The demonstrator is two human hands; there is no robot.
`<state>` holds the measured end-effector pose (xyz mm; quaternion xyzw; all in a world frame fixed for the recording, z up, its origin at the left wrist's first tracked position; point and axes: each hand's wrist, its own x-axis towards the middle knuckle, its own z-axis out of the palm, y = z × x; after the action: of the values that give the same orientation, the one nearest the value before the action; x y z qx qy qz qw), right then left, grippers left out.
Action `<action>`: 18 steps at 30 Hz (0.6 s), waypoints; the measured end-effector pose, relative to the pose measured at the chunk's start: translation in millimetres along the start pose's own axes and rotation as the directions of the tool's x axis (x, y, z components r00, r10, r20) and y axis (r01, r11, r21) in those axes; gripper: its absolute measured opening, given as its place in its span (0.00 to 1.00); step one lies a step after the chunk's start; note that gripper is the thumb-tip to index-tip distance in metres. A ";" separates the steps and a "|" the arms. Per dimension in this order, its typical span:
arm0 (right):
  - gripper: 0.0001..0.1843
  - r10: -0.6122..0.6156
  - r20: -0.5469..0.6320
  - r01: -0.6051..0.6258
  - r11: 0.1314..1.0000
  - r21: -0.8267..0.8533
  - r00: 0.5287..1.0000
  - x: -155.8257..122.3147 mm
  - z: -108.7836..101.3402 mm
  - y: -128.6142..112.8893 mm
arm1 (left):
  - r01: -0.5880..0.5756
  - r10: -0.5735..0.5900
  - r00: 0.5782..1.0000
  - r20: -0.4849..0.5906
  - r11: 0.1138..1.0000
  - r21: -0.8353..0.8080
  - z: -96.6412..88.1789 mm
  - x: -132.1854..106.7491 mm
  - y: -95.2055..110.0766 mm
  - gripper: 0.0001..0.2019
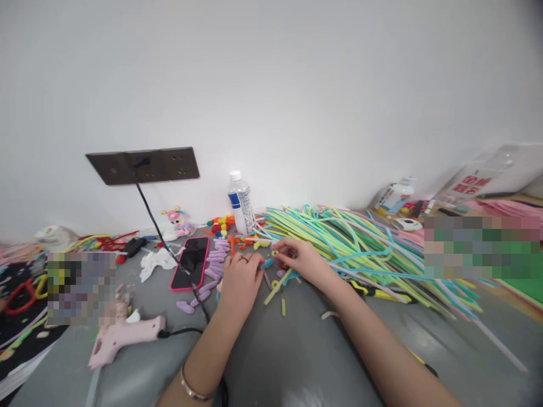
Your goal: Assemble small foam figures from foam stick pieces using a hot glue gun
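My right hand (303,260) pinches a small yellow pipe-cleaner piece (275,253) between thumb and fingertips. To its left, my left hand (241,280) is held low over the table with its fingers bent and closed; what they hold, if anything, is hidden. A short blue piece (267,263) lies by the left fingertips. Just below the right hand is a yellow-green stem with a curled end (275,291), and a short cut stem (283,307) lies nearer me. Purple fuzzy pieces (217,257) form a column beyond my left hand.
A large heap of pipe cleaners (360,243) spreads right, over a yellow-black cutter (386,291). A pink-cased phone (193,263), a pink glue gun (127,336) and a black cord (153,206) are left. A bottle (241,206) stands by the wall.
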<state>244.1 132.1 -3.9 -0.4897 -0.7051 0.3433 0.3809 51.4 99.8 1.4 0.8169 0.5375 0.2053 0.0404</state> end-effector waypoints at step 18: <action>0.04 -0.189 0.175 0.209 0.973 -0.101 0.966 -16.1 -2.8 -17.5 | 0.001 -0.024 0.986 0.167 0.991 0.137 -40.1 -13.7 15.6 0.16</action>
<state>242.7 112.1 9.2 -0.4081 -0.7989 0.3002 0.3241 45.0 74.8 38.4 0.8287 0.5503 0.0980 0.0308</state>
